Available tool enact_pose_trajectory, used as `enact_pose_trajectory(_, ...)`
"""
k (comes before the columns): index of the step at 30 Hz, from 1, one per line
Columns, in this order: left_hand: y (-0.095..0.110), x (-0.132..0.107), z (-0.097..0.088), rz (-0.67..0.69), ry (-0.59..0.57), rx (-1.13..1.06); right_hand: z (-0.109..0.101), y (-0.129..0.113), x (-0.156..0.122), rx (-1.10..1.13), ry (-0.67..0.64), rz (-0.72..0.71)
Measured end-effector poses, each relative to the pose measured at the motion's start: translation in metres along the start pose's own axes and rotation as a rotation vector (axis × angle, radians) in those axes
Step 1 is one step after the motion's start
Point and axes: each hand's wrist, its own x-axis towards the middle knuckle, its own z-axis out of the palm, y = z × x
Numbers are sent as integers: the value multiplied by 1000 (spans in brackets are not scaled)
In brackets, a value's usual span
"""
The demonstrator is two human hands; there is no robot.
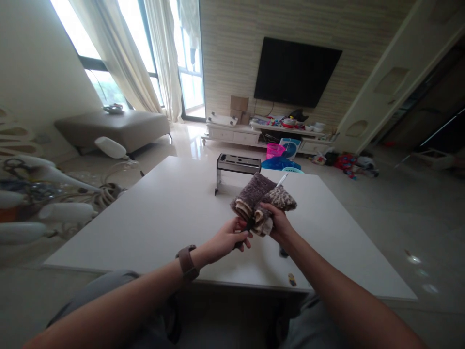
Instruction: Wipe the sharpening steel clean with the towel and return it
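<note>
My left hand (228, 238) is closed around the dark handle of a knife (249, 225), whose blade tip (282, 180) pokes out beyond a folded brown cloth. My right hand (276, 224) grips that fluffy brown and patterned cloth (259, 196), wrapped around the blade. Both hands are held together just above the white table (163, 218), near its middle. A brown watch sits on my left wrist.
A metal knife rack (236, 167) stands at the table's far edge. A small dark object (291, 279) lies near the front edge. A grey bench (112, 127) is at the left, a TV and a cluttered cabinet (269, 133) behind.
</note>
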Motion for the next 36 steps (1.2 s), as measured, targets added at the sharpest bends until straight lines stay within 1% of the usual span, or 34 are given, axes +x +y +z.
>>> enact_pose_trajectory(3,-4,-1,5,-6,-23,62,5,3,-2,0,105,-89)
enact_pose_trajectory(5,-2,-3,9,-21,-12,88,7,-3,-3,24,169,-125)
enact_pose_trajectory(7,3,-5,11,-61,3,119,4,-17,-4,58,235,-173)
enact_pose_trajectory(10,7,-6,9,-136,22,193,-7,-47,-4,110,325,-301)
enact_pose_trajectory(12,3,-4,6,-135,32,236,-13,-60,-4,123,331,-352)
enact_pose_trajectory(13,-1,-3,4,-122,37,238,-15,-61,-4,121,315,-344)
enact_pose_trajectory(15,-12,3,2,-115,44,183,-15,-48,-4,119,269,-276)
enact_pose_trajectory(16,-19,5,1,-132,46,133,-13,-36,-3,113,249,-234)
enact_pose_trajectory(18,-31,8,-2,-171,67,41,-9,-5,-3,66,216,-194)
enact_pose_trajectory(21,-43,3,-10,-199,88,-54,-4,41,-4,-26,178,-145)
enact_pose_trajectory(22,-45,0,-13,-212,82,-76,-4,51,-6,-49,181,-118)
enact_pose_trajectory(24,-48,-7,-18,-249,70,-94,-5,65,-8,-74,200,-68)
enact_pose_trajectory(27,-48,-14,-21,-295,90,-46,-9,72,-11,-70,230,-43)
enact_pose_trajectory(30,-48,-18,-19,-308,93,51,-17,67,-11,-54,280,-46)
enact_pose_trajectory(33,-48,-22,-18,-278,76,176,-27,53,-7,-3,343,-86)
enact_pose_trajectory(36,-43,-25,-18,-260,74,269,-40,34,-1,84,431,-183)
